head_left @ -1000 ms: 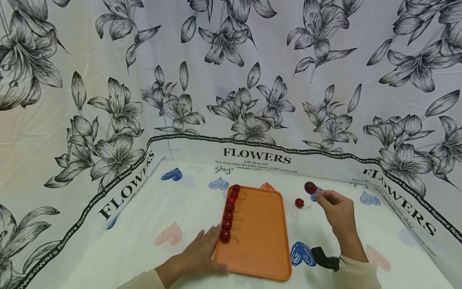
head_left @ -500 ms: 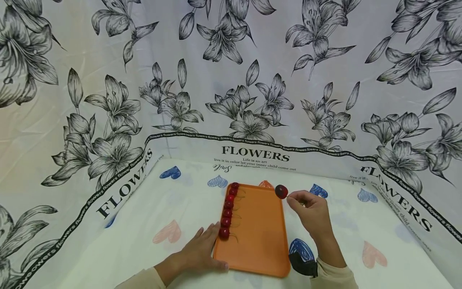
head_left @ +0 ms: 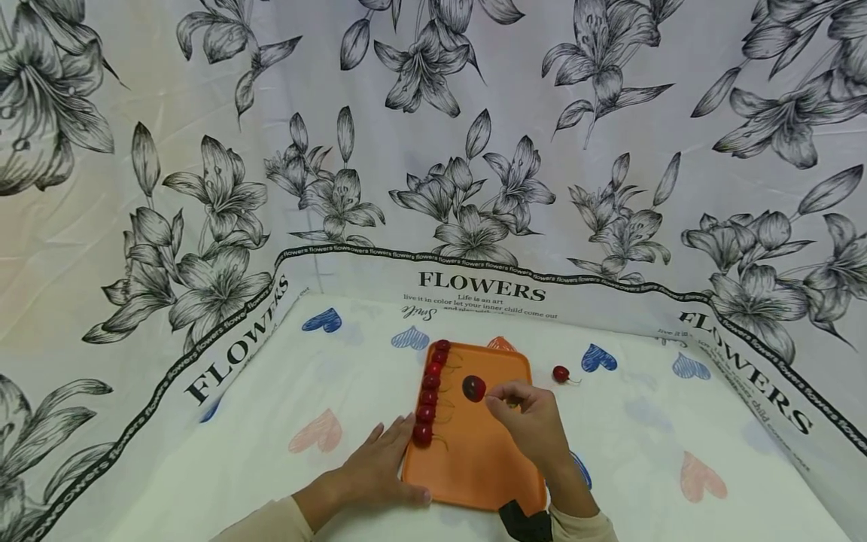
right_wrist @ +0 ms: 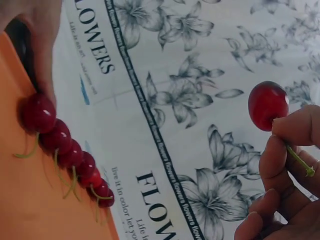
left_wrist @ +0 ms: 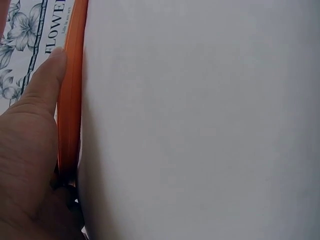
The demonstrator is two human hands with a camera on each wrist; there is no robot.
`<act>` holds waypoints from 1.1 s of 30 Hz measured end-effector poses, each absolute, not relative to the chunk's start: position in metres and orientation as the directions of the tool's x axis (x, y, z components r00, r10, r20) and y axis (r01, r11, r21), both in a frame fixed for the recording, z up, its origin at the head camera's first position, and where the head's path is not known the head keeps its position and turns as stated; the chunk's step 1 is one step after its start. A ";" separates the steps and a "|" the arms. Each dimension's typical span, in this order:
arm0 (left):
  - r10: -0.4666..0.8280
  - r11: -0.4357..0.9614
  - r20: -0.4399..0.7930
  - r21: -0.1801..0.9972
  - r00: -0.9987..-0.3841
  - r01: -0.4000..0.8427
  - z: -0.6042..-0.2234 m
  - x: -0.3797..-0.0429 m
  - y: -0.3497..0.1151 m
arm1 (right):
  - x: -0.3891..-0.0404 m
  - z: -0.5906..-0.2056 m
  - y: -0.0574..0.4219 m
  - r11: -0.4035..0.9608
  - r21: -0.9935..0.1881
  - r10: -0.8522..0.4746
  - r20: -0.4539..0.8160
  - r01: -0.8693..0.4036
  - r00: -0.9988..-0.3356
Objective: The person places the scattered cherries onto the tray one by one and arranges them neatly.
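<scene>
An orange rectangular tray (head_left: 481, 474) lies on the cloth, with several red cherries (head_left: 425, 413) lined up along its left edge, stems toward the middle. My right hand (head_left: 531, 423) is over the tray's right half. Between thumb and forefinger it pinches a dark red cherry (head_left: 474, 388) by its stem; the right wrist view shows this cherry (right_wrist: 268, 106) clear of the fingertips, with the green stem running through the pinch. Beside the tray's lower left edge, my left hand (head_left: 374, 468) rests with fingers extended. In the left wrist view its thumb touches the tray's side (left_wrist: 71, 100).
One loose cherry (head_left: 560, 373) with its stem lies on the cloth right of the tray. White heart-printed cloth (head_left: 643, 444) covers the surface. A flower-printed curtain (head_left: 366, 113) rises behind and at both sides. A black piece (head_left: 524, 522) sits at my right wrist.
My right hand has carried the pinched cherry leftward and toward me, from the cloth at the right to above the tray. The left hand has stayed at the tray's edge.
</scene>
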State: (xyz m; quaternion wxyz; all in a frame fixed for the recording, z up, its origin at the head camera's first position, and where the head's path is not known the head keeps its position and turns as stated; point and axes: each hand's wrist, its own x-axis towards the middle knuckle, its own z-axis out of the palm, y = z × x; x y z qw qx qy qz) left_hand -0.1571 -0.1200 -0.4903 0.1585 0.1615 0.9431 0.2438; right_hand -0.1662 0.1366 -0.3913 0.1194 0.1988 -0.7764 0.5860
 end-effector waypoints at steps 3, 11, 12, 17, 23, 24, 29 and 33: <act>0.387 0.831 -0.222 0.505 -0.895 0.234 -0.490 -0.157 -0.120 | -0.161 -0.391 0.128 0.238 -0.863 -0.186 0.410 -0.446 -0.893; 0.419 0.806 -0.181 0.526 -0.890 0.272 -0.484 -0.159 -0.122 | -0.174 -0.424 0.110 0.262 -0.862 -0.285 0.361 -0.435 -0.888; 0.421 0.805 -0.180 0.526 -0.889 0.275 -0.484 -0.159 -0.123 | -0.177 -0.432 0.109 0.269 -0.859 -0.300 0.355 -0.435 -0.885; 0.425 0.795 -0.171 0.540 -0.889 0.276 -0.487 -0.156 -0.124 | -0.185 -0.463 0.103 0.315 -0.848 -0.400 0.288 -0.426 -0.870; 0.409 0.801 -0.194 0.545 -0.892 0.248 -0.491 -0.156 -0.123 | -0.186 -0.483 0.097 0.457 -0.779 -0.444 0.218 -0.429 -0.869; 0.407 0.802 -0.199 0.545 -0.892 0.244 -0.491 -0.155 -0.123 | -0.185 -0.485 0.097 0.478 -0.772 -0.445 0.198 -0.419 -0.873; 0.418 0.798 -0.183 0.541 -0.890 0.264 -0.491 -0.155 -0.122 | -0.184 -0.487 0.097 0.525 -0.755 -0.444 0.152 -0.394 -0.883; 0.422 0.798 -0.180 0.538 -0.889 0.270 -0.490 -0.156 -0.121 | -0.183 -0.487 0.096 0.549 -0.758 -0.433 0.102 -0.351 -0.896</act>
